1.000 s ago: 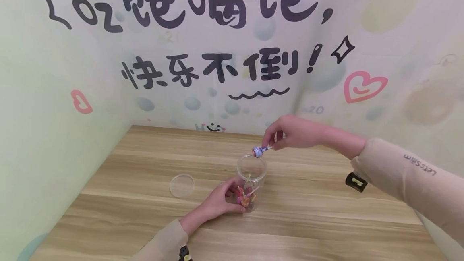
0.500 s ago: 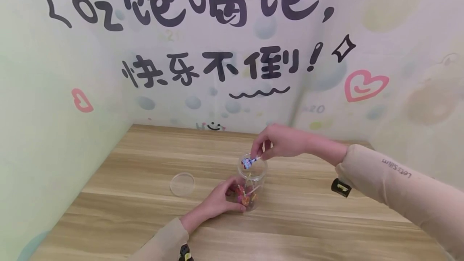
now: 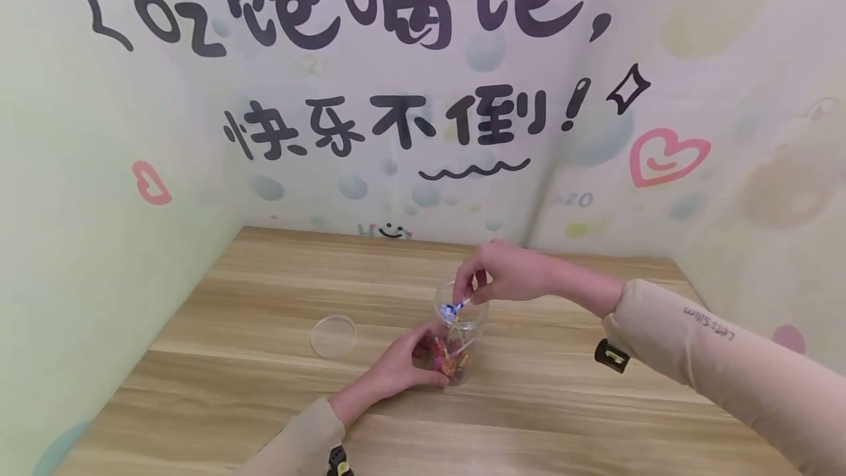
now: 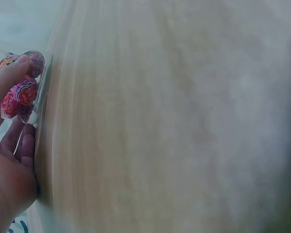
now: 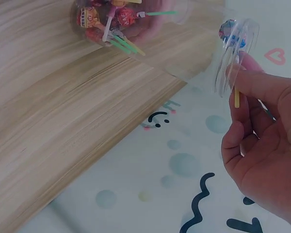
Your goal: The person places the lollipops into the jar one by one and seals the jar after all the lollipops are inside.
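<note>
A clear plastic jar (image 3: 471,338) stands upright on the wooden table, with several wrapped lollipops (image 3: 449,364) in its lower part. My left hand (image 3: 396,364) holds the jar low on its left side, fingers and thumb curved round the wall. In the left wrist view the thumb lies across the jar in front of red and purple lollipops (image 4: 25,91). At the jar's mouth my right hand (image 3: 509,270) pinches a blue-wrapped lollipop (image 3: 449,312) by its stick. The right wrist view shows that lollipop's head (image 5: 231,33) at the rim, its yellow stick between thumb and fingers.
A round clear lid (image 3: 333,336) lies flat on the table (image 3: 264,388), left of the jar. Behind the table rises a white wall (image 3: 317,189) with large dark lettering and pink hearts. Each wrist carries a black camera strap piece (image 3: 612,355).
My right hand has moved left and down, bringing the blue lollipop from above the jar into its mouth. The left hand and the jar have stayed in place.
</note>
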Motion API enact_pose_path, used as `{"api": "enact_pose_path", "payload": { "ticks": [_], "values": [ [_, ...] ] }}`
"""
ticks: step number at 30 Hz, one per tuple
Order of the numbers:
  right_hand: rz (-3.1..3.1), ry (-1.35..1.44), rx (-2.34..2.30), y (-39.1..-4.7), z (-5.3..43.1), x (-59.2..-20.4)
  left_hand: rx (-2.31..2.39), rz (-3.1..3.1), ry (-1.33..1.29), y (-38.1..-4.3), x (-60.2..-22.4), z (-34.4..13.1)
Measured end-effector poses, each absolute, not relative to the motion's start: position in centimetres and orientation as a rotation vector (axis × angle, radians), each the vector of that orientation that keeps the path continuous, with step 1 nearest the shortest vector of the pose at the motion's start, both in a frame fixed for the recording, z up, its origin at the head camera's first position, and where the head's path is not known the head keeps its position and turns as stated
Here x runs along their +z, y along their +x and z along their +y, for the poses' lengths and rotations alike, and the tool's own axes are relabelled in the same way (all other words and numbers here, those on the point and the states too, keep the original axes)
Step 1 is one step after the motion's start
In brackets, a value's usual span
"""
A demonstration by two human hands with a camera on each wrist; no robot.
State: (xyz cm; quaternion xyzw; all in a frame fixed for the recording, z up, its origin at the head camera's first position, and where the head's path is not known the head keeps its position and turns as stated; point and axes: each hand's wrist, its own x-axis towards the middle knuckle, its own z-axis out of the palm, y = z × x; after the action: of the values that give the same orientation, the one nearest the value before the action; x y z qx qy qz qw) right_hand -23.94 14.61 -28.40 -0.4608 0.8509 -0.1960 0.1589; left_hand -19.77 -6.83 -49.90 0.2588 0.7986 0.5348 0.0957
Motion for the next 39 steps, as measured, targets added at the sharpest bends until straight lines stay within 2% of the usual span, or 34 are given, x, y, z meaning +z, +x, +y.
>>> {"api": "enact_pose_path", "payload": {
  "ticks": [39],
  "values": [
    [2.449, -1.391, -0.583, -23.5, 14.4, -29.5, 1.568, 2.375, 0.711, -19.5, -49.5, -6.7]
  ]
}}
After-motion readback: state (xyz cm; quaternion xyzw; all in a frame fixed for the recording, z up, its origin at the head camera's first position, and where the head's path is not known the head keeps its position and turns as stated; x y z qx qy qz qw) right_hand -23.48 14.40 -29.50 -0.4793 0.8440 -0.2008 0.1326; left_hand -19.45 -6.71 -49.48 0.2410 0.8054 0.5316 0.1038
